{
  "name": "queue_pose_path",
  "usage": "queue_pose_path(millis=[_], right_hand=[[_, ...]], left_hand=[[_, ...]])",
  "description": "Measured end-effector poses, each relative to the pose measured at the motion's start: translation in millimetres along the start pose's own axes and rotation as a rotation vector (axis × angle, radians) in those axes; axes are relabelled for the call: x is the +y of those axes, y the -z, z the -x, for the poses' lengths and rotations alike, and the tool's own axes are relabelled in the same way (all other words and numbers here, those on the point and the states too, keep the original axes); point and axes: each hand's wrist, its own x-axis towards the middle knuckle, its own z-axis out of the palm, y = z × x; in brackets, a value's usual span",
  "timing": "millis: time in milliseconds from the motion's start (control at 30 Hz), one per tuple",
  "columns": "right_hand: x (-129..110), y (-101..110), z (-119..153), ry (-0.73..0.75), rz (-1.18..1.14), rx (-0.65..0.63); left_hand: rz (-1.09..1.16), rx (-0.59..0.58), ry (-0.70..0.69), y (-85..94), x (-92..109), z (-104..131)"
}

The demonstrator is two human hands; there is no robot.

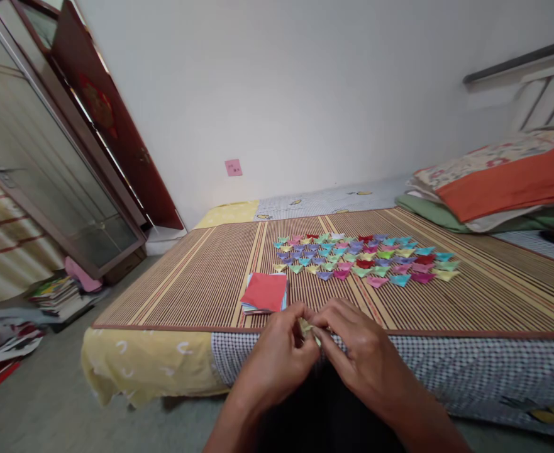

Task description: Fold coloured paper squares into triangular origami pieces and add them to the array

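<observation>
Between my two hands is a small piece of pale yellow-green paper (306, 328), folded and mostly covered by the fingers. My left hand (286, 346) pinches it from the left, and my right hand (352, 333) grips its other side with thumb and fingertips. Just beyond my left hand lies a stack of square paper sheets (264, 293), a red one on top. Farther back on the striped mat (201, 277), several rows of small folded paper boats (352, 258) stand in many colours.
The mat covers a bed with a checked and yellow sheet (149, 362) hanging over its front edge. Folded bedding (498, 182) is piled at the right. A pink note (233, 167) sticks to the wall. On the left are a glass-panelled door (60, 157) and books (60, 296) on the floor.
</observation>
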Motion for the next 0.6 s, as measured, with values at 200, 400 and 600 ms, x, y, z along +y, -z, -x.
queue_pose_path(millis=[200, 400, 600], right_hand=[[2.0, 0.6, 1.2, -0.058, -0.051, -0.051], [4.7, -2.4, 1.6, -0.091, -0.075, 0.003], [3.4, -0.7, -1.4, -0.077, -0.142, 0.026]], left_hand=[[0.124, 0.021, 0.024, -6.2, -1.3, -1.6], [0.158, 0.040, 0.028, -6.3, -1.0, -3.1], [0.231, 0.015, -0.019, -1.2, 3.2, -4.7]])
